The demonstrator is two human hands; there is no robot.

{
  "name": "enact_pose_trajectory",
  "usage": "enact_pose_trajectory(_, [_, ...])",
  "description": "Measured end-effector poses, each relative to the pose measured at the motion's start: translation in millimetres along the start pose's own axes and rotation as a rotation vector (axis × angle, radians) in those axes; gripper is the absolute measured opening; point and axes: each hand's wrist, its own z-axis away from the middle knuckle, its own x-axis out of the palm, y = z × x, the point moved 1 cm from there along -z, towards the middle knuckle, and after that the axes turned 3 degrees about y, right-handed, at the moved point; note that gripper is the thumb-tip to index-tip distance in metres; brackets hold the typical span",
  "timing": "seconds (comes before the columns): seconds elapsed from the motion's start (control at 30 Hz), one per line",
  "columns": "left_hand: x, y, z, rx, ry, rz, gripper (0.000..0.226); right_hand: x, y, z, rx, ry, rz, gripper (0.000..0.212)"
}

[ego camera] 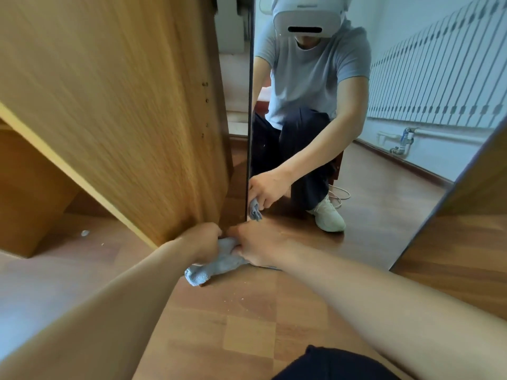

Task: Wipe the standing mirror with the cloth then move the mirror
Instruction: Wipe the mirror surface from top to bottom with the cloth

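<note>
The standing mirror with a thin dark frame stands on the wooden floor, leaning back, and fills the upper right of the view. It reflects a crouching person, a radiator and the floor. At its lower left corner both my hands hold a grey-blue cloth. My left hand grips the cloth's upper part from the left. My right hand pinches it from the right, close to the mirror's bottom edge. The cloth's loose end hangs down to the floor.
A tall wooden cabinet side panel stands directly left of the mirror, almost touching its frame. Wooden floor lies in front, with small white crumbs. My dark trouser knee shows at the bottom edge.
</note>
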Motion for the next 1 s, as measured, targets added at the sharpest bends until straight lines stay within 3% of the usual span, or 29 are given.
enact_pose_trajectory(0.27, [-83,31,43,0.127,-0.006,-0.266,0.03,-86,-16,-11,-0.063,0.001,0.045,0.022])
enact_pose_trajectory(0.47, [-152,62,78,0.228,0.115,-0.433,0.04,-169,-26,-15,-0.109,0.038,0.119,0.025])
enact_pose_trajectory(0.67, [-219,84,100,0.171,0.244,-0.384,0.044,-259,-38,-15,-0.103,0.045,0.188,0.022])
enact_pose_trajectory(0.87, [-314,128,155,0.101,0.36,-0.208,0.021,-379,-60,19,-0.125,0.096,0.257,0.005])
enact_pose_trajectory(1.0, [-380,151,200,0.09,0.385,-0.205,0.023,-455,-79,39,-0.075,0.119,0.254,0.018])
